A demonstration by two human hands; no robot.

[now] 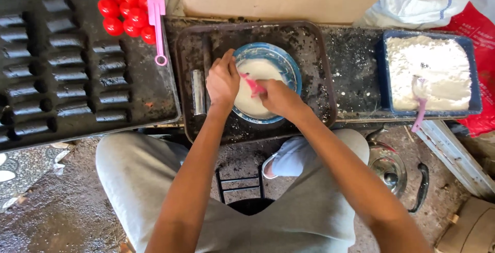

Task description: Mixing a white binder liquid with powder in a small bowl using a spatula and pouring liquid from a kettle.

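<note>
The right hand (276,97) is closed around a pink spatula (252,85) whose blade dips into white batter in a blue-rimmed bowl (289,67) — the bowl sits mid-frame on a dark, crusted tray (309,41). The left hand (223,80) clasps the bowl's rim at its 9 o'clock edge, fingers curled over it. At 3 o'clock, a blue tub of white flour (430,72) holds a pink scoop (420,101). At 10 o'clock lie red balls (126,13) beside another pink spatula (156,21) — all on a black mould tray (77,77).

Bare forearms, no sleeves, light grey trousers (139,181), white shoe (289,162)
</note>
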